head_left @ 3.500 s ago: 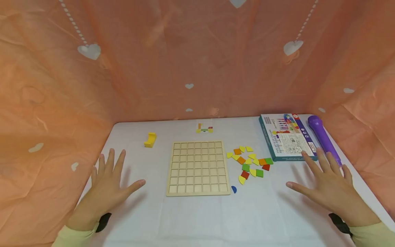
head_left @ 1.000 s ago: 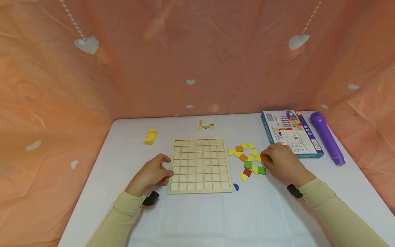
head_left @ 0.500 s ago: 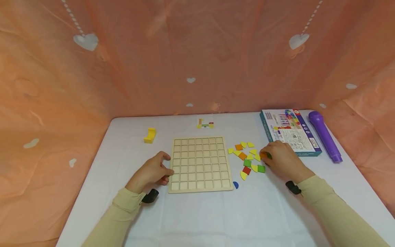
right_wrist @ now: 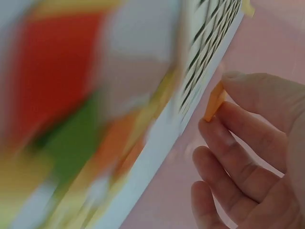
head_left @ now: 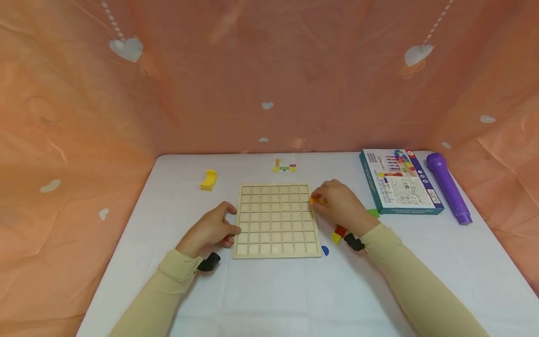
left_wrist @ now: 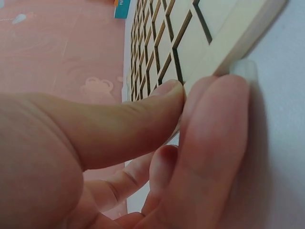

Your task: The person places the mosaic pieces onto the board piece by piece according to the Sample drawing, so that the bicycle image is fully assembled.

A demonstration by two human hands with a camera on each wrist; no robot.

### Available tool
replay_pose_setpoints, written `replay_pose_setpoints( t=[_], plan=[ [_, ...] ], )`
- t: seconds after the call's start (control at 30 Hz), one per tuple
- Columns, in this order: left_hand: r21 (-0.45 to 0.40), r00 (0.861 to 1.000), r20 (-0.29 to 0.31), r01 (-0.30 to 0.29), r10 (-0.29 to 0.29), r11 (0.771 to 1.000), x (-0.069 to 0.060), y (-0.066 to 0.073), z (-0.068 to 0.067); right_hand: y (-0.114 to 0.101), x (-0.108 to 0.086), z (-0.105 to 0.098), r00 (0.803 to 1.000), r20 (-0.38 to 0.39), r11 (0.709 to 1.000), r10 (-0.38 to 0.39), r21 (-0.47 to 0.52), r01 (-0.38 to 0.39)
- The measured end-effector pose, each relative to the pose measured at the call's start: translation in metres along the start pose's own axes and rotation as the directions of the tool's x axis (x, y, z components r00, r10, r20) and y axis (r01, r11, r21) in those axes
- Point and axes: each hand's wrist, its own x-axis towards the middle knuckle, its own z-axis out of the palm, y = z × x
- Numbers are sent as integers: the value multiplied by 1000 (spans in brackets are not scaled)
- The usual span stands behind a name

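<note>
A square wooden grid board point(head_left: 275, 221) lies mid-table, its cells bare. At its left edge, my left hand point(head_left: 210, 228) pinches the rim, thumb on top in the left wrist view, where the board's pale frame point(left_wrist: 250, 36) shows close up. My right hand point(head_left: 342, 204) is by the board's upper right edge. Between its thumb and fingertips it pinches an orange square tile point(right_wrist: 215, 102). Under and beside that hand lie a red tile point(head_left: 340, 230), a yellow tile point(head_left: 336, 238) and a green tile point(head_left: 373, 213); the hand hides other tiles. A blue half-round tile point(head_left: 325, 251) lies by the board's lower right corner.
Behind the board lies a small pattern card point(head_left: 284, 164). A yellow curved block point(head_left: 209, 180) stands at back left. The back right holds a flat printed box point(head_left: 402, 182) and a purple microphone-shaped object point(head_left: 448, 187). An orange cloth point(head_left: 269, 70) hangs behind the table.
Both hands came in from spread above the table; the left took the board's edge. The right picked up the orange tile beside the green one and carried it left to the board.
</note>
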Motion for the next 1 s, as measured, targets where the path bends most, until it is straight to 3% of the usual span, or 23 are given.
replay_pose_setpoints(
  t=[0.17, 0.33, 0.57, 1.0],
  plan=[
    [-20, 1000, -6, -1, 1, 1000, 1, -1, -1, -38, 30, 20, 989, -9, 989, -150, 11, 150],
    [-40, 1000, -11, 6, -6, 999, 0, -2, 0, -67, 52, 36, 968, 20, 968, -251, -7, 251],
    [-66, 1000, -9, 19, -20, 998, 0, -3, 3, -90, 67, 51, 964, 64, 966, -258, 38, 256],
    [-30, 1000, -25, 2, -2, 1000, 1, -2, 1, -100, 79, 59, 966, 71, 969, -248, -5, 249]
  ],
)
